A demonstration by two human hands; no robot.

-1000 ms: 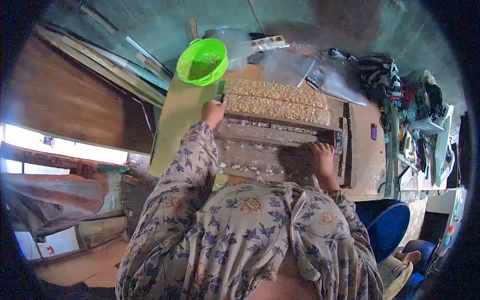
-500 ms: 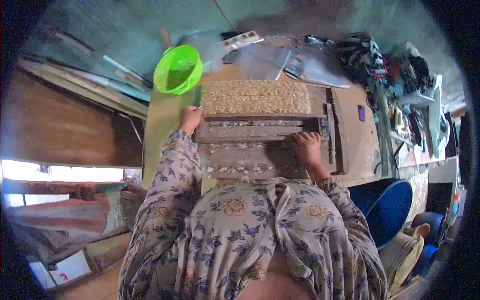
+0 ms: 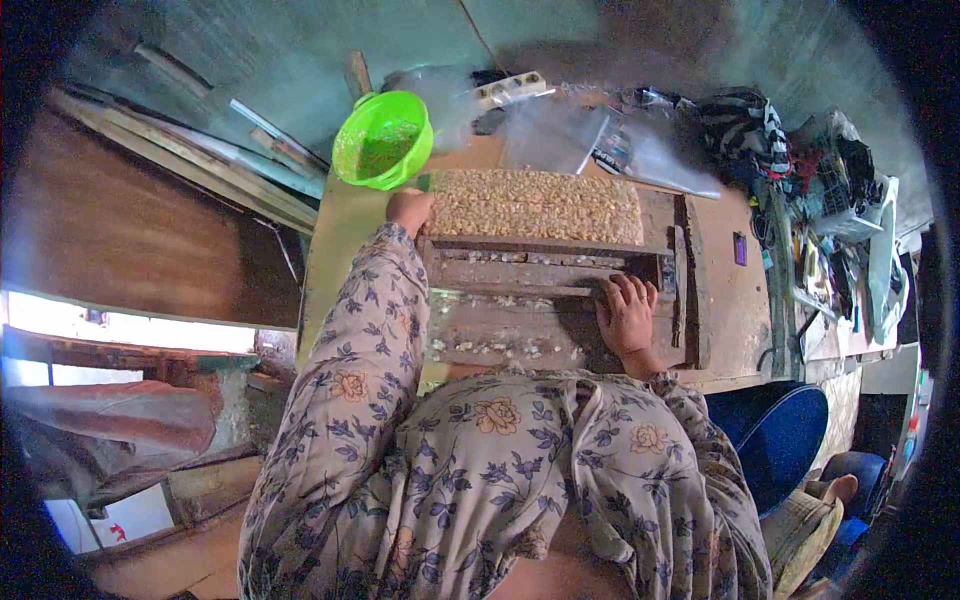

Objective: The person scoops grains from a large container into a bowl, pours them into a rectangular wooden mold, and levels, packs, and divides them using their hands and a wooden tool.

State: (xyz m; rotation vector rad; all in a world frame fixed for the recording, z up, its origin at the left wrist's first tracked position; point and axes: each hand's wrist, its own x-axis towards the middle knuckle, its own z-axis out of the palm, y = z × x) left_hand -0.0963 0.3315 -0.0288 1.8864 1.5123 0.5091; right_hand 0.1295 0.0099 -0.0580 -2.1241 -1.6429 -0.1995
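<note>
- The wooden frame (image 3: 510, 273) lay nearest me.
- The grainy slab (image 3: 535, 205) sat along its far side.
- My right hand (image 3: 628, 312) rested on the frame, fingers apart.
- My left hand (image 3: 410, 210) met the slab's left end, grip unclear.

Bowl (image 3: 382, 140) at the bench's (image 3: 735, 330) far left corner: bright green. Slab (image 3: 535, 205) toward the bench's far edge: mottled golden tan. Wooden frame (image 3: 505, 318) at the near edge: brown, white-speckled. Bench: tan. Sleeves (image 3: 350, 345): pale grey, dark-blue leaf print, peach flowers. Chair (image 3: 785, 435): dark blue.
</note>
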